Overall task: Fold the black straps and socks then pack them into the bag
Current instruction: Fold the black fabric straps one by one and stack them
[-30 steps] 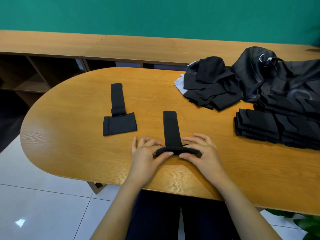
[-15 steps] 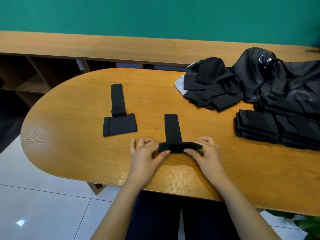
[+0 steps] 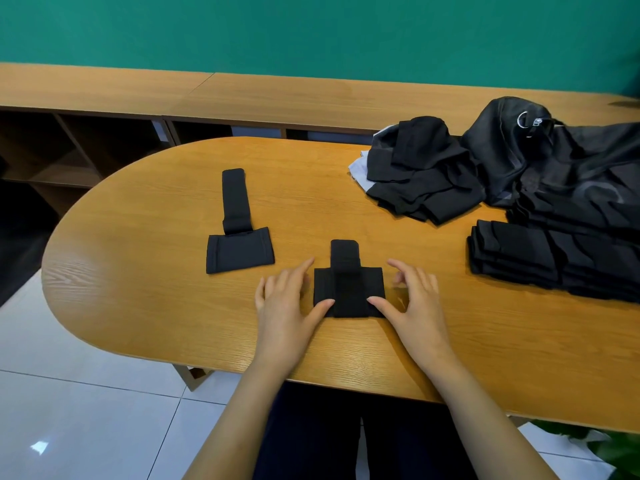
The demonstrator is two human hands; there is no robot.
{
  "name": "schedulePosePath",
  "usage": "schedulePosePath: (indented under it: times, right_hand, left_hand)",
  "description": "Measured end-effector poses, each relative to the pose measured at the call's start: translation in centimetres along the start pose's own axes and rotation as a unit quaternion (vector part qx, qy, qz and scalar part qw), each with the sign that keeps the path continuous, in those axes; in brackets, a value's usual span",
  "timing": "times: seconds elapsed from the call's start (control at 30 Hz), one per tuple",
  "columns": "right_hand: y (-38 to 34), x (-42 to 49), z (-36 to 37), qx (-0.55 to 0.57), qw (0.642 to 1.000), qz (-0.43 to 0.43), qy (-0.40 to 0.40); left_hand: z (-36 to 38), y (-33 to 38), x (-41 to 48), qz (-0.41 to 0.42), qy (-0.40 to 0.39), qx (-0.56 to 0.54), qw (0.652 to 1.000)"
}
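1. The oval wooden table (image 3: 138,306) carries a black mesh bag (image 3: 554,174) at its far right. A loose black fabric heap (image 3: 426,181) and a folded black stack (image 3: 519,258) lie beside the bag.
2. The near strap (image 3: 348,289), pinched up as a roll half a second ago, now lies flat near the front edge, its wide pad folded over the tail.
3. A second strap (image 3: 239,237) lies unfolded to its left.
4. The left hand (image 3: 284,306) and right hand (image 3: 415,303) have released it. Their fingers are relaxed, and only the thumb tips press the near corners.

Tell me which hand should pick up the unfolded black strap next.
Probably left: the left hand sits nearer the unfolded black fabric strap, while the right hand would cross the folded black strap.
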State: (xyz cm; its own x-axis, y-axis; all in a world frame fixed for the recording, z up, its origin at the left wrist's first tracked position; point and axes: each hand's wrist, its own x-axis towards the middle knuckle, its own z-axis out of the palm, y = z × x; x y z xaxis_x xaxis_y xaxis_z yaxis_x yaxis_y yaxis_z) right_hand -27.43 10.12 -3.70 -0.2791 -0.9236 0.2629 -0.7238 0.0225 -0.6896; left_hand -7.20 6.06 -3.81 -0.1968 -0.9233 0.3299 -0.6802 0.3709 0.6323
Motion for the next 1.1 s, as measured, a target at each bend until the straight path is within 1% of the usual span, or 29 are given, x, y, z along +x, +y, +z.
schedulePosePath:
  times: [0.07,0.17,0.23,0.33,0.5,0.63,0.87,1.1]
  right_hand:
    - [0.04,-0.05,-0.03,-0.038,0.998,-0.039,-0.006]
    - [0.02,-0.17,0.07,-0.082,0.990,-0.091,-0.063]
    - [-0.06,-0.14,0.19,-0.095,0.986,-0.094,-0.103]
    - [-0.02,-0.02,0.19,-0.094,0.984,-0.089,-0.120]
    - [-0.04,0.04,-0.06,-0.099,0.980,-0.090,-0.148]
    - [-0.14,0.03,-0.11,-0.088,0.981,-0.098,-0.142]
    - [0.18,-0.07,-0.22,-0.024,0.990,-0.098,-0.102]
    - [0.14,0.03,-0.31,0.033,0.990,-0.078,-0.115]
  left_hand:
    - [-0.06,-0.04,-0.01,0.030,-0.013,0.005,0.999]
    - [-0.34,0.25,-0.03,0.045,-0.067,-0.003,0.997]
    - [-0.41,0.31,0.00,0.047,-0.096,0.011,0.994]
    - [-0.34,0.21,0.07,0.043,-0.110,0.029,0.993]
    - [-0.36,0.17,0.00,0.042,-0.099,0.017,0.994]
    - [-0.36,0.13,-0.04,0.037,-0.078,-0.015,0.996]
    - [-0.09,0.02,-0.21,0.046,-0.047,-0.048,0.997]
    - [-0.07,0.01,-0.16,0.062,-0.052,-0.029,0.996]
